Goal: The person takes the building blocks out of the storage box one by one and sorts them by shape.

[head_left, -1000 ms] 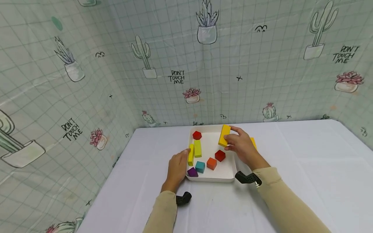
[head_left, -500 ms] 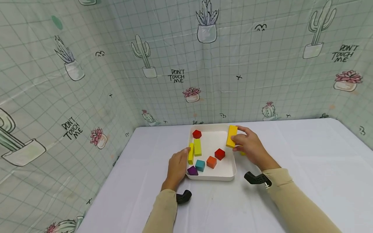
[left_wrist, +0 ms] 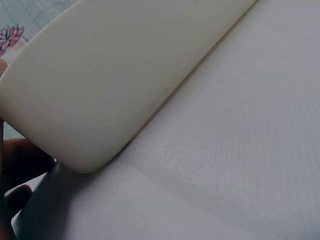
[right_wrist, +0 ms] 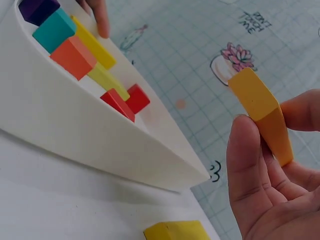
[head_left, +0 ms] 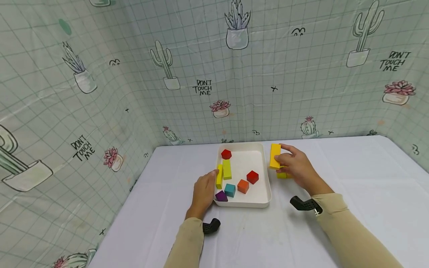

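Note:
My right hand (head_left: 295,163) pinches a yellow rectangular block (head_left: 275,156) between thumb and fingers, raised just right of the white tray (head_left: 251,205). Below that hand, a second yellow block (head_left: 282,175) lies on the table, partly covered by the fingers. My left hand (head_left: 203,193) grips the tray's left wall; in the right wrist view its fingertip (right_wrist: 102,25) hooks over the rim. Inside the tray, a thin yellow block (head_left: 219,177) leans near that wall beside a yellow-green block (head_left: 227,169). The left wrist view shows mostly the tray's outer wall (left_wrist: 110,80).
Also in the tray are a red block (head_left: 226,154) at the back, another red block (head_left: 252,177), an orange cube (head_left: 243,186), a teal cube (head_left: 229,190) and a purple block (head_left: 221,196). A white cloth covers the table (head_left: 248,238); a printed curtain (head_left: 268,67) hangs behind it.
My right hand has carried the yellow block rightward, from over the tray to beyond its right rim. The left hand has kept its place on the tray.

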`<move>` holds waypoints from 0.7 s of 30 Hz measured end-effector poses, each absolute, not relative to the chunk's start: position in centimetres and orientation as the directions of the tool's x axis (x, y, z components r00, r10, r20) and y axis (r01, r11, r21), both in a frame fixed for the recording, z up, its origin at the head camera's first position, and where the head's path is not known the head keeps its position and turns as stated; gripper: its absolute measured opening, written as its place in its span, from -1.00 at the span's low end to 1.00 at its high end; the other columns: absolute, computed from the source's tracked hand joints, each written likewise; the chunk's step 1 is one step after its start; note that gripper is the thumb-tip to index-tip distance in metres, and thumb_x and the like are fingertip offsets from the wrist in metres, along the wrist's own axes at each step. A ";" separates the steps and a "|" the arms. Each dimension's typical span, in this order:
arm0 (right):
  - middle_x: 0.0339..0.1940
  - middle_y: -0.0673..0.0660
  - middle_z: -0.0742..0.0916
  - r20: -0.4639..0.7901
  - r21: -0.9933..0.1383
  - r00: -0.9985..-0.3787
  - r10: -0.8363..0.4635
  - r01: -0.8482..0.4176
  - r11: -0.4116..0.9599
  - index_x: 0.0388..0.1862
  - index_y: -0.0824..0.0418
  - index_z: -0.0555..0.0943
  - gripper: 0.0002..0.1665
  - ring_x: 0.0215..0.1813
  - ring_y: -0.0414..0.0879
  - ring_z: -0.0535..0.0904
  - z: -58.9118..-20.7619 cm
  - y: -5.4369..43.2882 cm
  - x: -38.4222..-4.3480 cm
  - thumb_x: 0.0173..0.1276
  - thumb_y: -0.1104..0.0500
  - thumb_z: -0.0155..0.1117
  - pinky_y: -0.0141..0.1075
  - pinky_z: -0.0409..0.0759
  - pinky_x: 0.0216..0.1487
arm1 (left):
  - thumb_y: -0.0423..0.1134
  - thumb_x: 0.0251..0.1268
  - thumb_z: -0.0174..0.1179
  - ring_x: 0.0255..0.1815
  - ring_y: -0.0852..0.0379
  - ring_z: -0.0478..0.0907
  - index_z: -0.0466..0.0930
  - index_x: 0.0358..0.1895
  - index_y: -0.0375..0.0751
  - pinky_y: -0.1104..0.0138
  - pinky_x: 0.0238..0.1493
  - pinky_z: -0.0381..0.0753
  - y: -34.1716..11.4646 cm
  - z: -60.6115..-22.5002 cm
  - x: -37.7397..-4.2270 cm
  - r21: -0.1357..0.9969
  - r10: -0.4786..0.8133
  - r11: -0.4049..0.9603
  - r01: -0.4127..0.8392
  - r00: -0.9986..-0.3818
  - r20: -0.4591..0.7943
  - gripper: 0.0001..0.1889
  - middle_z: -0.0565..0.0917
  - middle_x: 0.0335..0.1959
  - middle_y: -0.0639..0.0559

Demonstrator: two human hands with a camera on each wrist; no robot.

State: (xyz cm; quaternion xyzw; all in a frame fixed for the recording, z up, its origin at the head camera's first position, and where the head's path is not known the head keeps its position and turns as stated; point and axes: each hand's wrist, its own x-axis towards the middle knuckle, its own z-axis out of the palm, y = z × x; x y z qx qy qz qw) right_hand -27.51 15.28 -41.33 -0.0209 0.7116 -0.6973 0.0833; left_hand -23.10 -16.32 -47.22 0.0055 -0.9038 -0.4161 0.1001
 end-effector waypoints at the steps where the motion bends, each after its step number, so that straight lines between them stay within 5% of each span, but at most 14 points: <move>1: 0.37 0.38 0.41 -0.092 -0.996 -0.985 -0.145 0.088 0.034 0.66 0.14 0.00 -0.12 -0.07 -0.02 0.55 -41.3 15.4 -27.5 0.53 0.07 0.18 -0.28 0.69 -0.07 | 0.27 0.59 -0.36 0.13 -0.03 0.48 0.55 0.35 0.02 0.00 0.29 0.43 -16.3 -47.2 -23.1 0.753 -0.092 0.653 0.074 -0.980 0.177 -0.35 0.60 0.25 0.03; 14: 0.32 0.36 0.44 -0.083 -0.993 -0.988 -0.127 0.071 0.099 0.67 0.11 -0.04 -0.13 -0.08 -0.16 0.60 -41.7 18.0 -27.7 0.55 0.08 0.14 -0.33 0.67 -0.05 | 0.28 0.59 -0.34 0.11 -0.02 0.48 0.56 0.34 0.05 0.00 0.28 0.44 -16.4 -47.4 -23.3 0.755 -0.101 0.653 0.066 -0.980 0.173 -0.37 0.61 0.24 0.02; 21: 0.51 0.39 0.25 -0.122 -0.989 -0.988 -0.099 0.112 0.097 0.67 0.10 -0.07 -0.12 0.07 0.00 0.47 -42.0 19.3 -28.0 0.56 0.05 0.13 -0.36 0.65 -0.01 | 0.26 0.59 -0.32 0.15 -0.05 0.49 0.56 0.34 0.05 -0.02 0.29 0.43 -16.3 -47.4 -23.2 0.757 -0.109 0.651 0.058 -0.980 0.169 -0.38 0.61 0.23 0.00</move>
